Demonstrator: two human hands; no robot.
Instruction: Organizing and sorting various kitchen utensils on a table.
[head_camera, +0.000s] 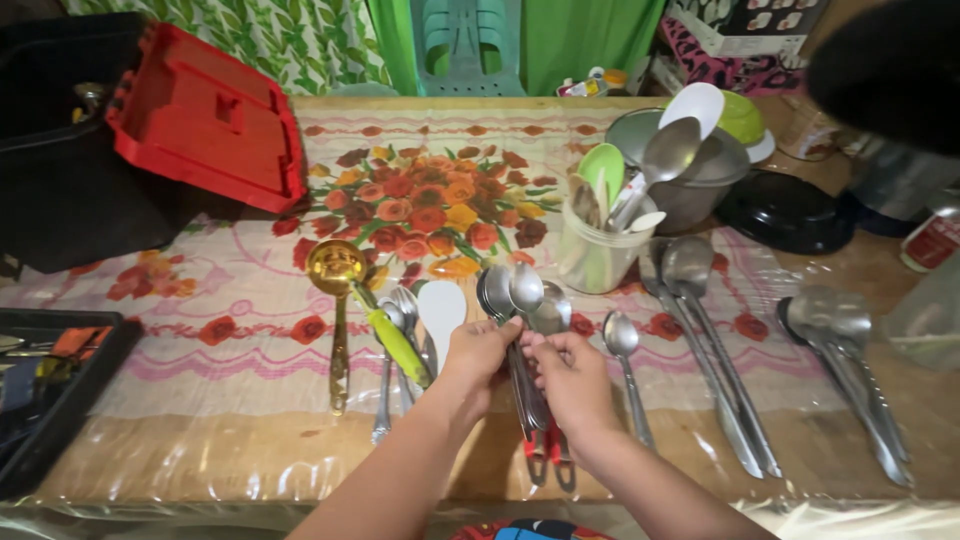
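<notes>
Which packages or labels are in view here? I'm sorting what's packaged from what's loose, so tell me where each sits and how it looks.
Box: far right corner behind the table, dark with small pictures on it.
Bottle: right edge, red and white label, partly cut off.
Small tube: far edge near the green curtain, white and red.
No screens or signs in view.
</notes>
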